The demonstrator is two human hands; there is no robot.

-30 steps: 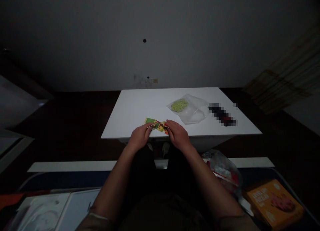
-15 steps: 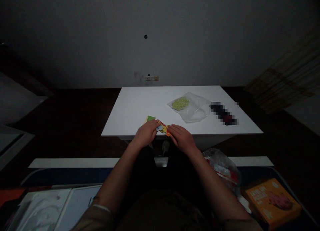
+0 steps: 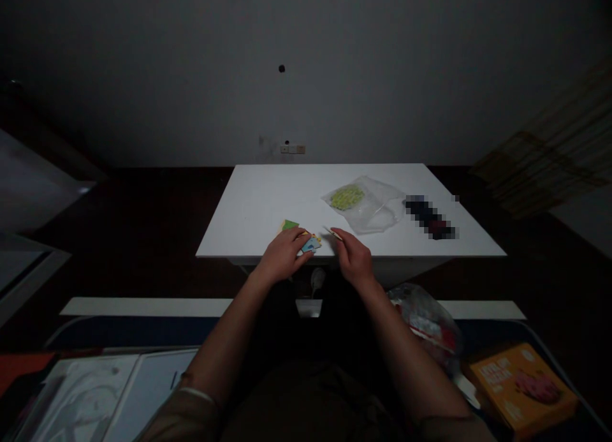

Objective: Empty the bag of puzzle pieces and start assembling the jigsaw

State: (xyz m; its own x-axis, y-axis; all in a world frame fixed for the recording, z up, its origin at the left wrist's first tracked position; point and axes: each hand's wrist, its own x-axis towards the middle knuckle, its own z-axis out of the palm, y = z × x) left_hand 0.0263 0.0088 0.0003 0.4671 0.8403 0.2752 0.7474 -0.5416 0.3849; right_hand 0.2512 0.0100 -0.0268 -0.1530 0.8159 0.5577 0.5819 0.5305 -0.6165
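As our right hand (image 3: 354, 258) pinches a thin pale stick (image 3: 331, 232) between its fingers, our left hand (image 3: 283, 256) lies with fingers together on colored card scraps (image 3: 310, 243) beneath them, near the table (image 3: 268, 199) edge, where one nudge could push them off.

The person wears a khaki-brown short-sleeved top, and its left sleeve (image 3: 179, 416) at the lower left of the frame has a pale band (image 3: 197, 395) along the cuff. The right sleeve (image 3: 452, 428) shows at the lower right. Dark trousers (image 3: 282, 327) fill the lower middle. The forearms, left hand (image 3: 283, 256) and right hand (image 3: 351, 257) are bare.
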